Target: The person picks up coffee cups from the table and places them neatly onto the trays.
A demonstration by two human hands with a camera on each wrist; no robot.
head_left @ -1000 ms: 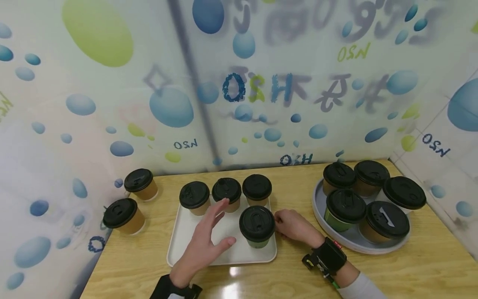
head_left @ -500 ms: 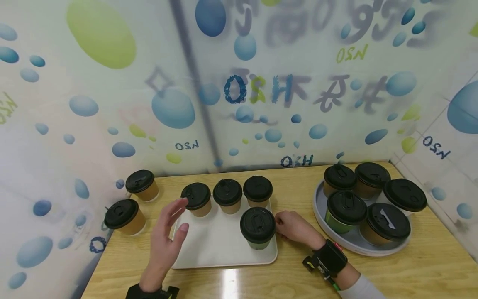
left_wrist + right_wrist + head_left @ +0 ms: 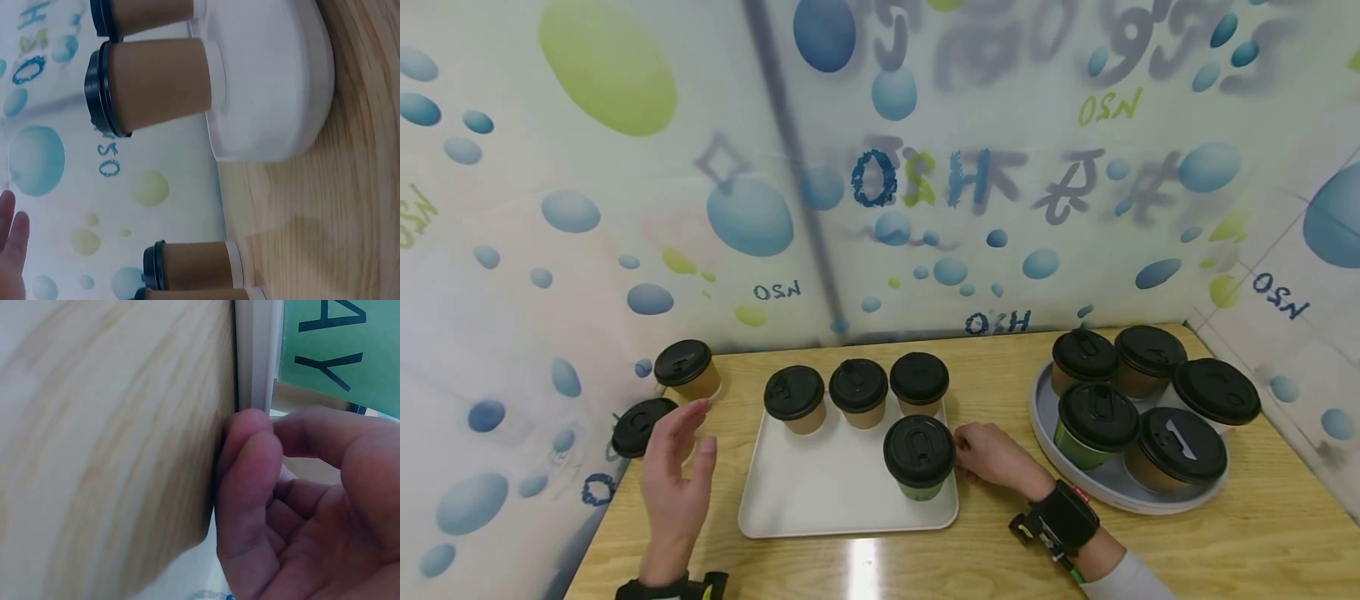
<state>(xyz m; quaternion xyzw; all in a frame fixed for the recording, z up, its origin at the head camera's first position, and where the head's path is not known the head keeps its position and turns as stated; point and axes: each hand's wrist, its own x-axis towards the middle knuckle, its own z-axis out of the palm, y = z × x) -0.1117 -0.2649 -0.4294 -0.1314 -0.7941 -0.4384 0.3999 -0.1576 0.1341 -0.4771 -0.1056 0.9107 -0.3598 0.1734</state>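
Note:
My left hand [image 3: 677,492], its fingers spread and slightly bent, hovers over the left side of the table with nothing in it. It partly covers a brown paper coffee cup with a black lid [image 3: 642,425]; another such cup [image 3: 688,371] stands behind. My right hand [image 3: 996,454] has its fingers curled at the right edge of a white tray [image 3: 820,508], and in the right wrist view the fingertips [image 3: 259,456] pinch its rim. On that tray stand three brown lidded cups [image 3: 859,392] in a back row and a green lidded cup [image 3: 919,458] at front right.
To the right, a round grey tray [image 3: 1120,496] carries several lidded cups, among them a green one [image 3: 1093,425]. A patterned wall sheet [image 3: 925,250] rises behind the wooden table [image 3: 970,558], and more of it closes off both sides.
My left hand has moved left from above the white tray to the loose cups at the left. The right hand has stayed at the tray's edge.

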